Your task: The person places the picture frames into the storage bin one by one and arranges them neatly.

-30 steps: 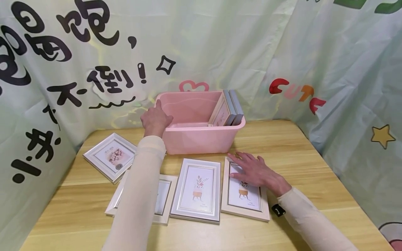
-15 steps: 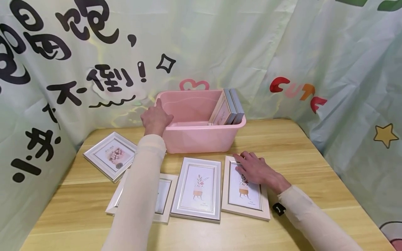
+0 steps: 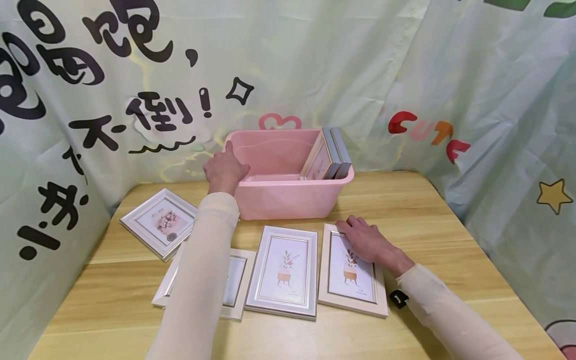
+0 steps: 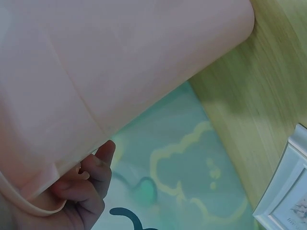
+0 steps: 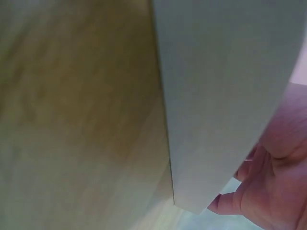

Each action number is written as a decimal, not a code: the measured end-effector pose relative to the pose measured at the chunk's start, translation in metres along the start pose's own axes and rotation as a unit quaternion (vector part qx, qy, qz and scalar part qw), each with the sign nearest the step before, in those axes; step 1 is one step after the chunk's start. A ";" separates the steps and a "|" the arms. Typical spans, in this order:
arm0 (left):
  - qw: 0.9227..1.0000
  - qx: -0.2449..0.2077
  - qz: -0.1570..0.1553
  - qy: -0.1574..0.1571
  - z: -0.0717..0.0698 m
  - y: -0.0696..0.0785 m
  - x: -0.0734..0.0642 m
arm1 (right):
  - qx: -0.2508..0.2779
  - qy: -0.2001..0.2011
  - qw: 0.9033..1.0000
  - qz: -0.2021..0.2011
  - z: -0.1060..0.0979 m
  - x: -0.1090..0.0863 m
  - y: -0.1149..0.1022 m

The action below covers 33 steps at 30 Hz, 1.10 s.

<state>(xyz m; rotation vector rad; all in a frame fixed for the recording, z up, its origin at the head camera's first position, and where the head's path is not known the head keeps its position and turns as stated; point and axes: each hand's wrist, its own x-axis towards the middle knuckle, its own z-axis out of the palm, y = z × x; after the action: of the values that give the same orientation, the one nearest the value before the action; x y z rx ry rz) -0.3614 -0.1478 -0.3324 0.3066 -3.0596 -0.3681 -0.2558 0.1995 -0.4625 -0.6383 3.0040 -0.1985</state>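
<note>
- Printed cloth (image 3: pixel 315 60) behind both hands.
- Wooden table (image 3: pixel 432 240) beneath them.
- Pink bin (image 3: pixel 283 200) ahead, gripped at its left end by left hand (image 3: pixel 225 172).
- Cream frame (image 3: pixel 351 275), flat under right hand (image 3: pixel 369 242).
- Right fingers (image 3: pixel 346 230), spread a second ago, now gathered at far edge: nearer a grasp; pinch or touch, impossible to tell.

Pale green cloth (image 3: pixel 324 60) hangs behind a wooden table (image 3: pixel 432 235), black writing (image 3: pixel 38 238) beyond the table's left side, a yellow star (image 3: pixel 554 196) to its right.
</note>
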 end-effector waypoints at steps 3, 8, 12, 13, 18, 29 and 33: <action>1.000 -0.002 0.002 0.000 0.000 0.000 0.000 | 0.004 0.003 1.000 0.001 0.000 -0.001 0.000; 1.000 0.003 0.003 0.001 0.001 0.001 0.001 | 0.018 0.016 1.000 -0.010 -0.003 -0.001 0.002; 1.000 0.008 -0.001 -0.001 0.001 0.001 0.001 | 0.023 0.018 0.999 -0.028 -0.007 -0.002 0.004; 1.000 0.008 -0.002 -0.001 0.001 0.001 0.001 | 0.025 0.018 0.999 -0.033 -0.007 -0.003 0.004; 1.000 0.005 -0.003 -0.003 0.002 0.000 0.001 | 0.020 0.029 0.996 -0.082 -0.011 -0.007 0.008; 1.000 0.003 -0.002 -0.008 0.002 -0.001 0.002 | 0.034 -0.043 0.997 -0.048 -0.016 -0.008 0.014; 1.000 0.005 -0.002 -0.005 0.003 -0.001 0.002 | 0.040 -0.044 0.997 -0.056 -0.017 -0.010 0.014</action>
<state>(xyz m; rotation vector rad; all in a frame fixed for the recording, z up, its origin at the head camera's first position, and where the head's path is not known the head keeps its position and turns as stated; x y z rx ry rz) -0.3633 -0.1487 -0.3359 0.3137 -3.0723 -0.3549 -0.2542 0.2181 -0.4477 -0.7852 2.8622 -0.2878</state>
